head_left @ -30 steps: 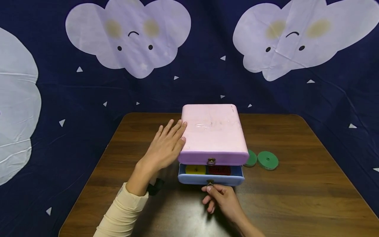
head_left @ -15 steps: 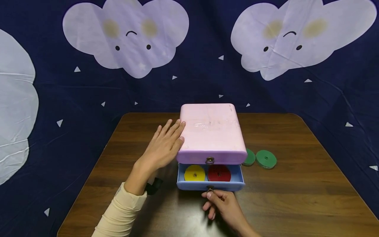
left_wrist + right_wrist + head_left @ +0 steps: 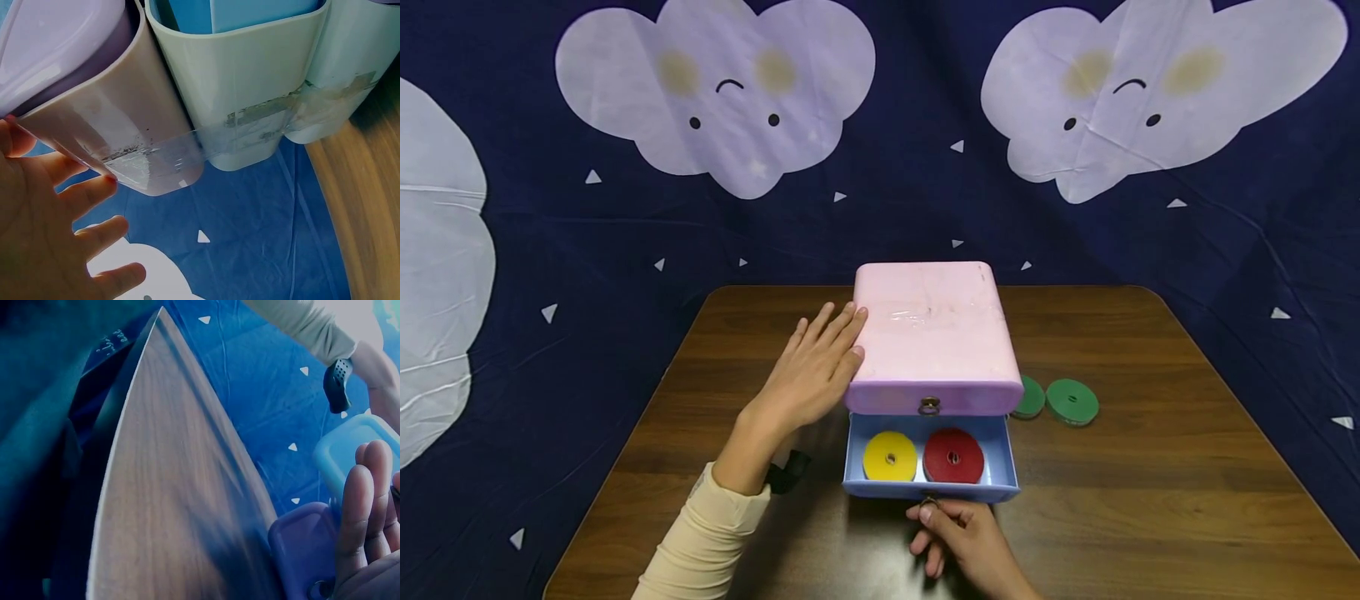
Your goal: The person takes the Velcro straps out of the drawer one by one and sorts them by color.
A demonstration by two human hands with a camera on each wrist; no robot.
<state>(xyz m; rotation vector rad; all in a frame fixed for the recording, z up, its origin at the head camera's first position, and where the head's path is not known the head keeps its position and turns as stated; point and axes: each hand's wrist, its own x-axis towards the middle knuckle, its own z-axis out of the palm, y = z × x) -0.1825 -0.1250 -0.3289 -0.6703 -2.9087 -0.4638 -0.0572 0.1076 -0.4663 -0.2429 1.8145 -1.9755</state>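
A small stacked drawer cabinet with a pink top (image 3: 932, 325) stands mid-table. Its blue drawer (image 3: 853, 454) is pulled out below the closed purple drawer front (image 3: 880, 398). Inside lie a yellow disc (image 3: 880, 467) and a red disc (image 3: 940, 471), both with centre holes. My left hand (image 3: 808, 367) presses the cabinet's upper left side, fingers straight and spread; the left wrist view shows fingertips at the pink casing (image 3: 137, 125). My right hand (image 3: 962, 533) pinches the blue drawer's ring pull (image 3: 929, 502) between thumb and forefinger, its other fingers loosely bent.
Two green discs, a near one (image 3: 1072, 402) and one partly hidden (image 3: 1032, 397), lie right of the cabinet on the wooden table (image 3: 1165, 483). A dark blue cloud-print cloth (image 3: 925, 208) hangs behind. Another purple drawer (image 3: 303, 544) shows in the right wrist view.
My right hand has drawn the blue drawer outward toward me, so the yellow and red discs now show whole. The left hand has stayed on the cabinet's side.
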